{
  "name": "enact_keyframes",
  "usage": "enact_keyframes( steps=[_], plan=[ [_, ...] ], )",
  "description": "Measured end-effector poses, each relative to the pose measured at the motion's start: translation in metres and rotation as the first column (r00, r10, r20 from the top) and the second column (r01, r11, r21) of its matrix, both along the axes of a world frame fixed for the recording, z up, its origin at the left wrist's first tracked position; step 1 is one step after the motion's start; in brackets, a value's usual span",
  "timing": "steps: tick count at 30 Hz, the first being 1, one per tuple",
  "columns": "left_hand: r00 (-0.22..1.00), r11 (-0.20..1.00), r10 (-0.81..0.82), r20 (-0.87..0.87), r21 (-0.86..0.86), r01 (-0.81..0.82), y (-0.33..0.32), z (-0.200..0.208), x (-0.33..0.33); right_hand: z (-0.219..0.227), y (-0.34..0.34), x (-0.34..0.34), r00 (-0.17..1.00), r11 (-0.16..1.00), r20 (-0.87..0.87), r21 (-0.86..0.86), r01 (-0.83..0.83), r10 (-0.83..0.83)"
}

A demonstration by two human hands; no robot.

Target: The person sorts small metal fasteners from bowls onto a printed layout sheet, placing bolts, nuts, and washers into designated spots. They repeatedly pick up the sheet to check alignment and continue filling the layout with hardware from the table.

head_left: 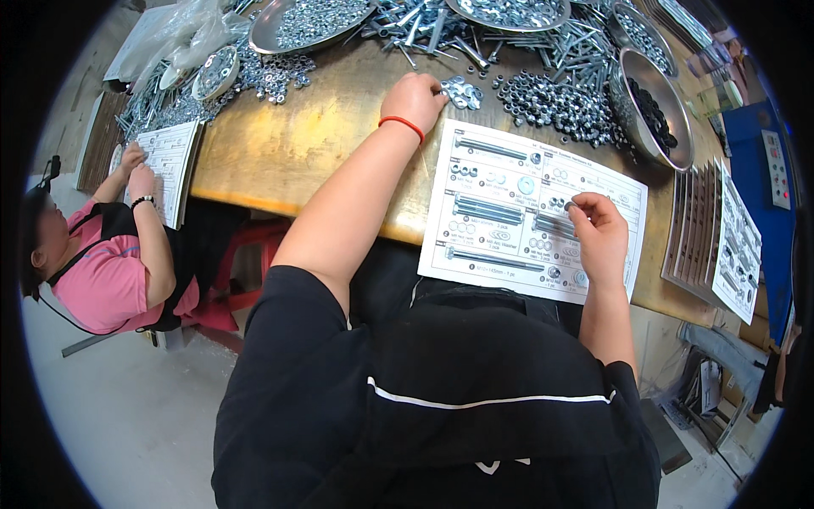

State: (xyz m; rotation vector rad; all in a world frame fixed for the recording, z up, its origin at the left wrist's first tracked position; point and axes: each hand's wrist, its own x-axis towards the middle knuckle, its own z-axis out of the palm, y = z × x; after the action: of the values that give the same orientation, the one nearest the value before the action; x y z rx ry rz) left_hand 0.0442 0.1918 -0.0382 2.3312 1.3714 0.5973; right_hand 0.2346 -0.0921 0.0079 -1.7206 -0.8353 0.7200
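Observation:
My left hand (415,100), a red cord at its wrist, reaches across the table to a small pile of flat washers (463,94). Its fingers curl down at the pile's left edge, and what they pinch, if anything, is hidden. Over the right half of a white printed card (441,182), my right hand (604,231) pinches a small dark round piece (571,206) between thumb and fingertips. Rows of bolts (487,209), nuts and washers show on the card; I cannot tell whether they are real or pictured. The card overhangs the table's near edge.
Dark-topped nuts (551,106) lie heaped beyond the card. A steel bowl (623,110) of black pieces stands right, near upright stacked cards (691,225). Loose bolts (415,30) and steel bowls line the back. At left a person in pink (110,254) handles another card stack (174,161).

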Motion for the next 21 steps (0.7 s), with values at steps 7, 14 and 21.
enact_keyframes(
  steps=[7, 14, 21],
  plan=[
    [1.0, 0.977, -0.023, -0.004, -0.214, 0.022, 0.01, 0.004, -0.005, -0.004, -0.009, -0.027, 0.981, 0.986, 0.104, -0.061, -0.157, 0.163],
    [0.986, 0.948, -0.025, 0.163, -0.309, 0.075, -0.049, 0.031, -0.034, -0.034, 0.008, -0.063, 0.629, 0.909, 0.717, -0.016, -0.416, 0.3],
    [0.936, 0.777, -0.04, 0.348, -0.579, 0.248, -0.146, 0.045, -0.052, -0.012, -0.003, -0.052, 0.681, 0.876, 0.581, -0.128, -0.465, 0.446]
  ],
)
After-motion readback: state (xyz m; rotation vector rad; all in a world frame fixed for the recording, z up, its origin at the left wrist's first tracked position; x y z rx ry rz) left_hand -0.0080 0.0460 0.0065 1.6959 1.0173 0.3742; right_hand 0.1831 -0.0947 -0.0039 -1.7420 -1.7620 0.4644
